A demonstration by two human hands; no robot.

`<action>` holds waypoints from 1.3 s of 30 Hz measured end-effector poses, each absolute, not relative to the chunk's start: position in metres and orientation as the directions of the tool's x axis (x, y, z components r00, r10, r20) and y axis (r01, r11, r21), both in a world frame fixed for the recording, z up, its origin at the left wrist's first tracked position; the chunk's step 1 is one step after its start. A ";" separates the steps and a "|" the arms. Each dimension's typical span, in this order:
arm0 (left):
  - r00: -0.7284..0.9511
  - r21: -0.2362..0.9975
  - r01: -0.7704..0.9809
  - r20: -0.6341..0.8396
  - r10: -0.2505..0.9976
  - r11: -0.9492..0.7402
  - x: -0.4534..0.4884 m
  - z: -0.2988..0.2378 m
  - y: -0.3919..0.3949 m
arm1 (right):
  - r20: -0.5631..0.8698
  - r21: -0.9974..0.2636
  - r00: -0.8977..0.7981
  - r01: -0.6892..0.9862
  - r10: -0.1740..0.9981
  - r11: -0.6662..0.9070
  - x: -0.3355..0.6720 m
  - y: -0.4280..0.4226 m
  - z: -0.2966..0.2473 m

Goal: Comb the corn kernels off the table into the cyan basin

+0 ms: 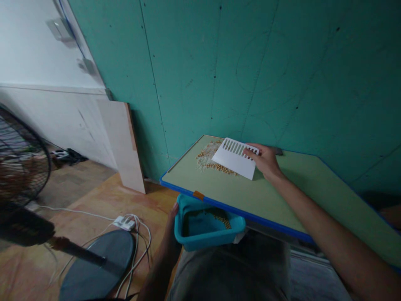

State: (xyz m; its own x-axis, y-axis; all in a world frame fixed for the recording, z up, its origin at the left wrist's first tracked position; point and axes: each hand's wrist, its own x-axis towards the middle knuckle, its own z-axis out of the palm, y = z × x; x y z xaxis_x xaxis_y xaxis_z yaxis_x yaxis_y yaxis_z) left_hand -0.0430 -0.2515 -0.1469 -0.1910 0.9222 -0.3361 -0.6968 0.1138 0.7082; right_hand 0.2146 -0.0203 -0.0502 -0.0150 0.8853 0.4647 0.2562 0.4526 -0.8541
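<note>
White, flat and slotted along its far end, a thin tablet-shaped scraper stands tilted over the tabletop in my head view. I have the right hand gripping it at its right end, one digit laid across the slots and the others at the far edge. The right forearm reaches in from the lower right corner, stretched diagonally above the pale green, blue-edged table, the wrist nearly in line with it.

Left of the scraper and along its near edge lies a scatter of small tan beans and fine whitish grains.

Lower down, I have the left hand closed on the left end of a turquoise plastic bin, its forearm rising steeply from the bottom edge; most of its fingers are hidden from me. The bin sits open side up just below the table's near edge, above the person's lap, close to an orange strip on the blue edging. More tan beans lie inside it, toward the right.
</note>
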 end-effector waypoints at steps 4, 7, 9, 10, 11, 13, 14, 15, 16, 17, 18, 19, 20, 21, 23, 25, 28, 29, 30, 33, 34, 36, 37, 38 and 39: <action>-0.149 0.679 -0.721 -0.344 0.927 0.136 -0.040 -0.149 -0.254 | 0.482 -0.838 -0.001 0.291 0.876 0.461 0.212 -0.021 -0.053; -0.177 0.696 -0.711 -0.315 0.933 0.100 -0.040 -0.150 -0.255 | 0.494 -0.828 -0.003 0.302 0.869 0.472 0.211 -0.020 -0.055; -0.193 0.707 -0.701 -0.306 0.932 0.087 -0.041 -0.150 -0.254 | 0.486 -0.833 -0.010 0.298 0.874 0.467 0.210 -0.019 -0.056; -0.195 0.708 -0.700 -0.312 0.930 0.091 -0.041 -0.150 -0.254 | 0.478 -0.838 -0.012 0.292 0.878 0.461 0.210 -0.020 -0.056; -0.198 0.707 -0.700 -0.324 0.925 0.097 -0.041 -0.150 -0.254 | 0.469 -0.845 -0.014 0.284 0.883 0.453 0.210 -0.020 -0.056; -0.204 0.705 -0.701 -0.338 0.919 0.103 -0.042 -0.150 -0.253 | 0.453 -0.857 -0.012 0.270 0.892 0.439 0.208 -0.021 -0.056; -0.206 0.706 -0.701 -0.336 0.919 0.101 -0.042 -0.149 -0.253 | 0.447 -0.861 -0.012 0.264 0.894 0.434 0.208 -0.022 -0.056; -0.203 0.708 -0.700 -0.327 0.923 0.097 -0.042 -0.149 -0.254 | 0.445 -0.863 -0.015 0.260 0.896 0.433 0.207 -0.023 -0.055; -0.193 0.708 -0.700 -0.320 0.928 0.098 -0.043 -0.149 -0.254 | 0.444 -0.863 -0.020 0.257 0.896 0.434 0.207 -0.024 -0.055; -0.177 0.707 -0.699 -0.316 0.932 0.107 -0.043 -0.149 -0.255 | 0.446 -0.863 -0.025 0.255 0.895 0.437 0.206 -0.024 -0.055; -0.164 0.707 -0.697 -0.317 0.934 0.118 -0.043 -0.149 -0.255 | 0.447 -0.862 -0.031 0.254 0.894 0.439 0.206 -0.025 -0.054; -0.158 0.709 -0.695 -0.316 0.936 0.122 -0.043 -0.149 -0.256 | 0.447 -0.861 -0.035 0.253 0.894 0.441 0.205 -0.026 -0.054; -0.155 0.711 -0.693 -0.311 0.938 0.121 -0.043 -0.149 -0.256 | 0.447 -0.862 -0.035 0.251 0.894 0.441 0.204 -0.026 -0.054; -0.156 0.710 -0.694 -0.305 0.940 0.115 -0.043 -0.149 -0.256 | 0.446 -0.863 -0.035 0.248 0.894 0.440 0.204 -0.027 -0.055; -0.149 0.701 -0.705 -0.294 0.944 0.106 -0.041 -0.152 -0.256 | 0.439 -0.869 -0.037 0.238 0.898 0.435 0.203 -0.027 -0.055; -0.115 0.673 -0.730 -0.292 0.949 0.119 -0.037 -0.159 -0.255 | 0.434 -0.874 -0.039 0.225 0.900 0.431 0.202 -0.027 -0.056; -0.056 0.584 -0.797 -0.330 0.942 0.157 -0.031 -0.176 -0.251 | 0.439 -0.875 -0.039 0.209 0.898 0.437 0.201 -0.026 -0.057; -0.027 0.542 -0.821 -0.350 0.936 0.179 -0.030 -0.182 -0.250 | 0.443 -0.873 -0.039 0.207 0.896 0.441 0.201 -0.025 -0.057; 0.000 0.502 -0.842 -0.362 0.932 0.195 -0.030 -0.188 -0.249 | 0.448 -0.871 -0.041 0.207 0.893 0.446 0.201 -0.025 -0.058; 0.041 0.452 -0.860 -0.399 0.916 0.235 -0.031 -0.200 -0.248 | 0.461 -0.863 -0.042 0.212 0.886 0.459 0.201 -0.022 -0.060; 0.048 0.454 -0.856 -0.407 0.912 0.248 -0.032 -0.202 -0.248 | 0.462 -0.862 -0.040 0.213 0.886 0.460 0.202 -0.021 -0.060; 0.055 0.490 -0.828 -0.410 0.910 0.271 -0.034 -0.201 -0.250 | 0.454 -0.869 -0.032 0.205 0.891 0.450 0.202 -0.021 -0.060; 0.058 0.518 -0.808 -0.405 0.912 0.282 -0.034 -0.200 -0.250 | 0.447 -0.874 -0.027 0.199 0.894 0.443 0.202 -0.021 -0.060; 0.062 0.546 -0.786 -0.398 0.915 0.291 -0.034 -0.199 -0.251 | 0.442 -0.878 -0.023 0.194 0.897 0.438 0.202 -0.022 -0.060; 0.069 0.568 -0.767 -0.391 0.918 0.300 -0.034 -0.197 -0.251 | 0.438 -0.881 -0.021 0.190 0.899 0.434 0.202 -0.022 -0.059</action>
State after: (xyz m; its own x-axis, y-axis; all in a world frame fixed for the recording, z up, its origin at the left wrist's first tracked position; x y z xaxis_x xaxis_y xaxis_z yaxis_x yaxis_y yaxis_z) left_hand -0.0340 -0.2512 -0.1975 0.0689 0.9177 -0.3912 -0.7669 0.2996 0.5676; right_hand 0.2020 -0.0223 -0.0592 -0.0208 0.8986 0.4383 0.1901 0.4339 -0.8807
